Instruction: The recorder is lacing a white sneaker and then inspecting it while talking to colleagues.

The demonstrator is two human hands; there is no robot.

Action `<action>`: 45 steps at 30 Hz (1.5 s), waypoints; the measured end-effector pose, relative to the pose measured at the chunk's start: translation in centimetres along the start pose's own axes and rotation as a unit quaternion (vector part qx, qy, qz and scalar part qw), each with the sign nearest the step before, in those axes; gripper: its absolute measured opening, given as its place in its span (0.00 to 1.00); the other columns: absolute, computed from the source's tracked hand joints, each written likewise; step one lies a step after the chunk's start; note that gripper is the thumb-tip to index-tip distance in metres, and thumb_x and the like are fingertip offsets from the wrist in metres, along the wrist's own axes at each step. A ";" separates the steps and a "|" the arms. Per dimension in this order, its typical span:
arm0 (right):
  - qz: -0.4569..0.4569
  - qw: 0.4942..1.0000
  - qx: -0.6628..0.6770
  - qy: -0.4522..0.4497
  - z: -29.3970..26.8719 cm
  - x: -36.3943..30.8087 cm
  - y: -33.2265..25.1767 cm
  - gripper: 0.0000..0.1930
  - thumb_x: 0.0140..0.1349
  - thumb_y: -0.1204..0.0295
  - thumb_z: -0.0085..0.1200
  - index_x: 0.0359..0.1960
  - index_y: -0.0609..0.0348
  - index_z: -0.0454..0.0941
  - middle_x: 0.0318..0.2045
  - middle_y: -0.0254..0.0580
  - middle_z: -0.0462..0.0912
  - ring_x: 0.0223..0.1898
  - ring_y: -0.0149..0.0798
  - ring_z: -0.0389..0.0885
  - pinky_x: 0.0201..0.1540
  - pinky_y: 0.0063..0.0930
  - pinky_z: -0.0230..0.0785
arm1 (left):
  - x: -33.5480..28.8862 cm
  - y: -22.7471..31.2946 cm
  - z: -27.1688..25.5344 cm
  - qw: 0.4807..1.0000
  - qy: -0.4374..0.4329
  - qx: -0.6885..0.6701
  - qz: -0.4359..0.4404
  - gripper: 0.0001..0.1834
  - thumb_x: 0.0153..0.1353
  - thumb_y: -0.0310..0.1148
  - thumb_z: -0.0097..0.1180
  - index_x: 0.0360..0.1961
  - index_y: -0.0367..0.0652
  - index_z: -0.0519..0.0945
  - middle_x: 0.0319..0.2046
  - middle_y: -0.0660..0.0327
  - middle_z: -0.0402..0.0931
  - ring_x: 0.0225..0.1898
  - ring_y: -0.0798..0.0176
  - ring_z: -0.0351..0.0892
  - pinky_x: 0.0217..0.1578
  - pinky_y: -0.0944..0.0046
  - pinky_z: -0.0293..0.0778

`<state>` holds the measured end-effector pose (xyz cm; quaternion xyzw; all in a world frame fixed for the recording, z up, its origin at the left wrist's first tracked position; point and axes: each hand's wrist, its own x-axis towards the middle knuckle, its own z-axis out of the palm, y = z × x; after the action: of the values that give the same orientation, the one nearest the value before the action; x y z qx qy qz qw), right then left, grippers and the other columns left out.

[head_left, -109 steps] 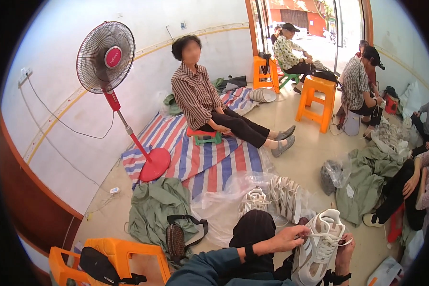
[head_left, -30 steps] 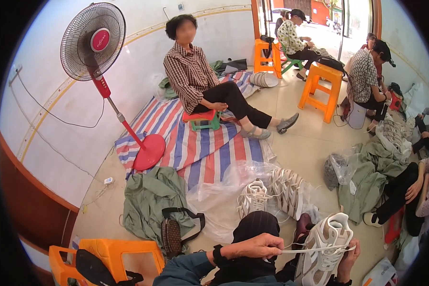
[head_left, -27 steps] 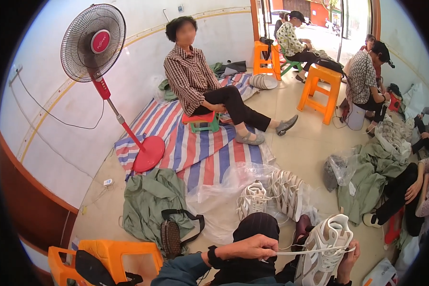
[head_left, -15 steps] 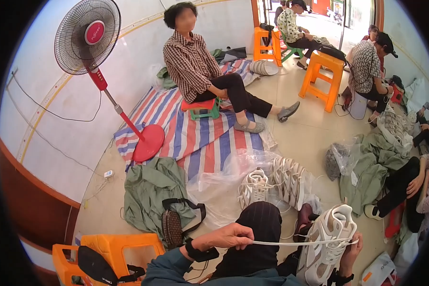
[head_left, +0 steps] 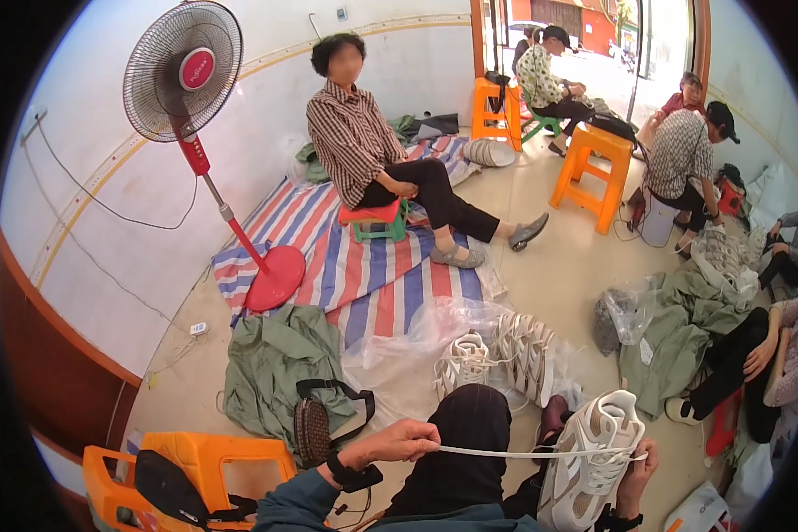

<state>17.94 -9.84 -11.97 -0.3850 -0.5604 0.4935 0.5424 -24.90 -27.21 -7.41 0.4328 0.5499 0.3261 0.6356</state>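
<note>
Lace (head_left: 505, 454) drawn taut across the lower middle of the frame.
My left hand (head_left: 406, 441) pinches the lace; my right hand (head_left: 638, 468) closes on it beside the shoe (head_left: 581, 486), lower right. Whether it also grips the shoe, I cannot tell. Too hard a leftward pull could tip the shoe; a loose pinch could let the lace slip.
</note>
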 end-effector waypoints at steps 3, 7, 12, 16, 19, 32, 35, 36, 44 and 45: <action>-0.013 1.000 -0.019 0.004 0.4 0.0 -0.2 0.12 0.66 0.69 0.46 0.25 0.54 0.62 0.24 0.25 0.61 0.27 0.21 0.57 0.32 0.17 0.51 | -0.6 0.3 -0.4 0.998 0.041 0.037 0.028 0.06 0.63 0.30 0.49 0.30 0.41 0.75 0.15 0.70 0.65 0.17 0.77 0.63 0.19 0.72 0.59; -0.025 0.999 -0.046 0.013 0.4 -0.2 -0.5 0.11 0.66 0.71 0.46 0.25 0.54 0.62 0.24 0.24 0.60 0.27 0.21 0.57 0.32 0.17 0.51 | -1.2 0.6 -0.3 0.995 0.069 0.055 0.039 0.06 0.63 0.30 0.49 0.31 0.41 0.75 0.14 0.70 0.64 0.17 0.77 0.63 0.20 0.72 0.59; -0.023 0.999 -0.040 0.019 0.0 -0.5 0.4 0.10 0.66 0.71 0.45 0.25 0.53 0.61 0.24 0.24 0.60 0.27 0.21 0.56 0.32 0.15 0.50 | -1.0 1.8 -0.7 0.978 0.097 0.181 0.030 0.06 0.62 0.30 0.50 0.36 0.41 0.76 0.19 0.63 0.73 0.21 0.70 0.72 0.25 0.68 0.67; -0.034 0.998 -0.053 0.011 -0.1 -0.3 0.3 0.11 0.67 0.71 0.44 0.25 0.52 0.61 0.24 0.24 0.59 0.27 0.21 0.55 0.32 0.14 0.49 | 1.4 0.7 -2.5 0.884 0.228 0.369 0.175 0.23 0.59 0.32 0.53 0.57 0.42 0.66 0.32 0.54 0.79 0.36 0.53 0.78 0.39 0.59 0.72; -0.022 0.998 -0.058 0.016 -0.2 -0.6 0.1 0.11 0.68 0.71 0.43 0.26 0.52 0.60 0.24 0.24 0.58 0.27 0.21 0.55 0.32 0.14 0.48 | 3.9 6.6 -5.3 0.896 0.274 0.321 0.138 0.35 0.58 0.30 0.52 0.66 0.40 0.54 0.32 0.53 0.80 0.36 0.58 0.80 0.42 0.63 0.71; 0.020 1.000 0.008 0.009 0.5 0.0 -0.7 0.13 0.66 0.67 0.46 0.25 0.54 0.60 0.25 0.25 0.59 0.28 0.22 0.56 0.34 0.15 0.51 | 11.5 13.1 -11.2 0.903 0.366 0.054 0.219 0.45 0.53 0.23 0.50 0.67 0.31 0.38 0.26 0.53 0.78 0.23 0.65 0.78 0.25 0.67 0.75; 0.002 1.000 0.024 -0.010 0.1 0.2 -0.5 0.11 0.68 0.68 0.44 0.27 0.53 0.60 0.26 0.24 0.61 0.29 0.20 0.60 0.34 0.14 0.55 | 13.6 11.9 -11.6 0.941 0.309 0.066 0.125 0.43 0.52 0.21 0.52 0.66 0.32 0.43 0.25 0.53 0.79 0.21 0.64 0.78 0.21 0.67 0.74; -0.005 1.000 0.019 -0.011 0.2 0.2 -0.4 0.11 0.68 0.68 0.45 0.27 0.53 0.60 0.26 0.24 0.61 0.29 0.20 0.60 0.34 0.14 0.55 | 14.3 10.7 -11.0 0.953 0.258 0.109 0.115 0.40 0.52 0.22 0.52 0.65 0.32 0.49 0.25 0.54 0.79 0.21 0.65 0.78 0.21 0.67 0.73; 0.000 0.999 -0.046 0.000 -0.2 -1.9 -0.9 0.10 0.66 0.69 0.45 0.27 0.54 0.63 0.27 0.25 0.63 0.31 0.21 0.60 0.36 0.16 0.56 | 12.2 3.8 6.5 0.852 0.087 0.373 0.357 0.24 0.55 0.29 0.49 0.55 0.39 0.69 0.39 0.49 0.77 0.42 0.48 0.78 0.45 0.55 0.73; -0.041 0.996 -0.077 0.015 -0.5 -2.1 -0.8 0.08 0.65 0.70 0.46 0.28 0.57 0.67 0.27 0.26 0.66 0.31 0.22 0.63 0.36 0.17 0.57 | 12.1 3.6 7.9 0.855 0.067 0.370 0.357 0.24 0.54 0.29 0.50 0.54 0.39 0.70 0.39 0.49 0.77 0.42 0.47 0.78 0.45 0.55 0.73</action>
<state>18.73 -11.97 -11.68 -0.4098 -0.6036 0.4206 0.5393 -14.68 -16.43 -9.00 0.7798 0.4790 0.3311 0.2300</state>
